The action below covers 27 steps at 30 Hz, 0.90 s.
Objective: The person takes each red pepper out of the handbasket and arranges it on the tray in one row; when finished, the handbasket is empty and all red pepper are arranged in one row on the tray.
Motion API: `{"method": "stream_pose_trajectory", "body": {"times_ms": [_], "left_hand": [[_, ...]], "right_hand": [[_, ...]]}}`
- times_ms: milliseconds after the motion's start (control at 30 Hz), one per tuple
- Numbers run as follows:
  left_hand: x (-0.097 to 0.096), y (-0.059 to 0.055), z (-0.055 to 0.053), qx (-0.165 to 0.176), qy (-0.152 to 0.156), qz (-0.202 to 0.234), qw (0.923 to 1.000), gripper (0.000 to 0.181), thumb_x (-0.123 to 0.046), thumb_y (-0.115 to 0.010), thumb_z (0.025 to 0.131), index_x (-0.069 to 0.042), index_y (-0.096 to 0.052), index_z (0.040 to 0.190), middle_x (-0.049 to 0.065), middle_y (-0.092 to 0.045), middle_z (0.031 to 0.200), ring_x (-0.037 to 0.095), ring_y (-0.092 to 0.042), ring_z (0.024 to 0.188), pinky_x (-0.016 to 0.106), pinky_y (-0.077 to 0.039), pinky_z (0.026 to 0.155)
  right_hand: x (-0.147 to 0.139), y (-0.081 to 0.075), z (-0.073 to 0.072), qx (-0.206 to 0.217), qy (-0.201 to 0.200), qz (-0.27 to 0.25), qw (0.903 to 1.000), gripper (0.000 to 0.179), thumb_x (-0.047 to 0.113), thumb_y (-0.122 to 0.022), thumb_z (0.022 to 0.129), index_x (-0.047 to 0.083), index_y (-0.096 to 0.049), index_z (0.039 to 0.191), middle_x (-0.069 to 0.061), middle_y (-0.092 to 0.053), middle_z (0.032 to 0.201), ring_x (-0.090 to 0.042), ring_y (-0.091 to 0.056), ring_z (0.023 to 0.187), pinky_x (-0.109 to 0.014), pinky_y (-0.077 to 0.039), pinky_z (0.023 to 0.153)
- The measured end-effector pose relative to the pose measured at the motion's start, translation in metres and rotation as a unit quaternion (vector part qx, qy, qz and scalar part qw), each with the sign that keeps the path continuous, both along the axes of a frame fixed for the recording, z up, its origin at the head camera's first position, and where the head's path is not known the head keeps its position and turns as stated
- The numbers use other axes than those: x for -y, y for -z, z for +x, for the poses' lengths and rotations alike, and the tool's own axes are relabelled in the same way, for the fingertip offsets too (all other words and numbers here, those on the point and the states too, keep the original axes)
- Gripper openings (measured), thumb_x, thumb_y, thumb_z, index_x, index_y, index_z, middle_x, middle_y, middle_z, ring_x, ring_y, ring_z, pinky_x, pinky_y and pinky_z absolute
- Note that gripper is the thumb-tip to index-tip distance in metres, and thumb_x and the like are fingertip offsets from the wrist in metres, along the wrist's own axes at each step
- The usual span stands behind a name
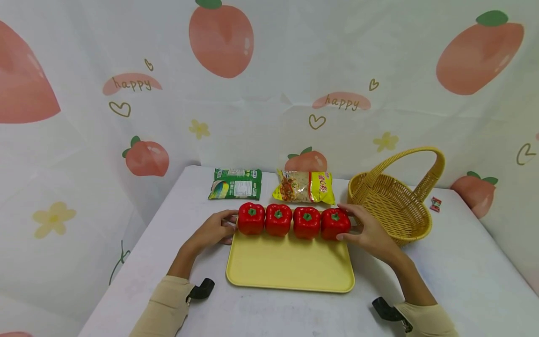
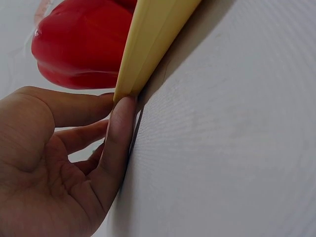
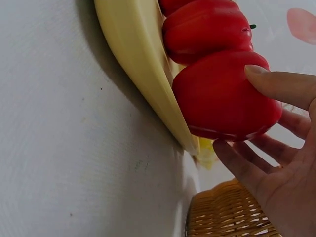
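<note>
Several red bell peppers (image 1: 278,222) stand in a row along the far side of a yellow tray (image 1: 290,267), green stems up. At the tray's left edge my left hand (image 1: 214,228) pinches the rim, beside the leftmost pepper; the left wrist view shows fingertips on either side of the tray edge (image 2: 145,44). My right hand (image 1: 370,234) holds the rightmost bell pepper (image 3: 224,98), thumb on one side and fingers around the other. That pepper sits at the tray's right end, close against its neighbour (image 3: 210,29).
Behind the tray lie a green packet (image 1: 236,183) and a yellow-and-clear food packet (image 1: 303,187). A wicker basket (image 1: 389,201) with a tall handle stands at the right, close to my right hand. Farther right lies a small red wrapped piece (image 1: 435,204). A patterned cloth (image 1: 269,117) hangs behind the white table (image 1: 261,313).
</note>
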<state>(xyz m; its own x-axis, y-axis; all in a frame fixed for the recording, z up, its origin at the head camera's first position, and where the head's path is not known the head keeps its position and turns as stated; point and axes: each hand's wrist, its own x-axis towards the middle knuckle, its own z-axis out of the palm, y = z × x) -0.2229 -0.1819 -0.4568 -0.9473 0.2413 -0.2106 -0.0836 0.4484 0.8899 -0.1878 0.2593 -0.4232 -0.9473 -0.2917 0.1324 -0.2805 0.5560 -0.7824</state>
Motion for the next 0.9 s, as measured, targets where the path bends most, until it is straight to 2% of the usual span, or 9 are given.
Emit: {"method": "stream_pose_trajectory", "body": {"times_ms": [433, 600, 900], "left_hand": [[-0.0003, -0.0005, 0.0007, 0.001, -0.003, -0.003, 1.0000, 0.061, -0.004, -0.065, 0.094, -0.005, -0.052, 0.154, 0.018, -0.060, 0.133, 0.025, -0.067, 0.106, 0.035, -0.067, 0.077], [-0.0003, -0.0019, 0.0013, 0.003, -0.004, -0.004, 1.0000, 0.061, -0.004, -0.065, 0.095, -0.004, -0.052, 0.154, 0.018, -0.060, 0.133, 0.025, -0.067, 0.106, 0.035, -0.067, 0.077], [-0.0017, -0.0034, 0.0018, 0.006, -0.006, 0.000, 1.0000, 0.061, -0.004, -0.065, 0.094, -0.005, -0.052, 0.154, 0.018, -0.060, 0.132, 0.026, -0.067, 0.106, 0.035, -0.067, 0.077]], "right_hand": [[-0.0001, -0.0015, 0.0019, 0.015, -0.010, -0.006, 0.9998, 0.081, 0.022, -0.087, 0.087, 0.006, -0.048, 0.156, -0.017, -0.051, 0.151, -0.040, -0.058, 0.129, -0.053, -0.057, 0.103], [-0.0015, 0.0008, 0.0013, 0.017, -0.019, -0.010, 0.9996, 0.083, 0.020, -0.089, 0.086, 0.004, -0.047, 0.156, -0.017, -0.051, 0.152, -0.041, -0.057, 0.133, -0.047, -0.058, 0.103], [-0.0023, 0.0019, 0.0003, 0.022, -0.022, -0.011, 0.9995, 0.086, 0.022, -0.089, 0.085, 0.004, -0.045, 0.157, -0.017, -0.049, 0.155, -0.042, -0.055, 0.135, -0.050, -0.058, 0.104]]}}
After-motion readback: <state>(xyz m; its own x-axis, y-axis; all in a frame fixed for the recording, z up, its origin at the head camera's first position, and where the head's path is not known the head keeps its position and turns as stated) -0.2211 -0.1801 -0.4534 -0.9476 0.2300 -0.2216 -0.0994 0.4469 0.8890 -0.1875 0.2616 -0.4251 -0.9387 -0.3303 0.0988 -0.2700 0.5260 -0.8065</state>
